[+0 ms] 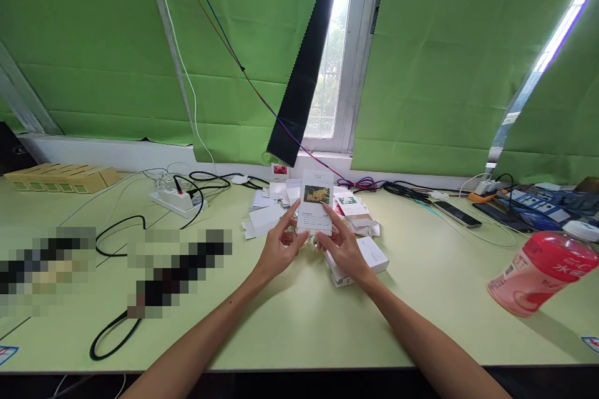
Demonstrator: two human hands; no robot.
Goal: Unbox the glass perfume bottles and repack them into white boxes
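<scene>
A white box (315, 215) with a picture of yellow flowers on its front stands upright between my two hands, above the table. My left hand (281, 246) grips its lower left edge, thumb near the bottom and index finger along the side. On the lower right edge my right hand (344, 249) holds it in the same way. Behind the box lies a loose heap of white cartons (264, 219), some flattened, with a bit of clear plastic showing. Just beyond my right wrist lie more white boxes (373, 254), partly hidden by that hand.
A pink drink bottle (528, 271) stands at the right, with a phone (457, 214) behind it. Cables and a white power strip (178, 201) lie at the back left, near yellow cartons (60, 178). Black cable loops (115, 330) cross the left of the table; blurred patches hide things there.
</scene>
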